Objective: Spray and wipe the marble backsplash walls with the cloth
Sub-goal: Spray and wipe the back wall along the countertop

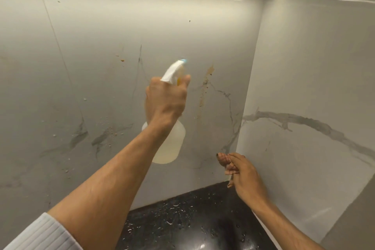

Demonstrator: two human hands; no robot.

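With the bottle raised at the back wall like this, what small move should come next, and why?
Probably squeeze the trigger. The left hand grips the spray bottle with its nozzle aimed at the back wall, close to the brown streak, which looks unwiped. The right hand holds what looks like a small brown cloth low near the corner, ready to wipe afterwards.

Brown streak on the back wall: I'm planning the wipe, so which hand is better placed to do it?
Probably the right hand: it hangs below the brown streak and holds something small and brown, perhaps the cloth. The left hand grips the spray bottle.
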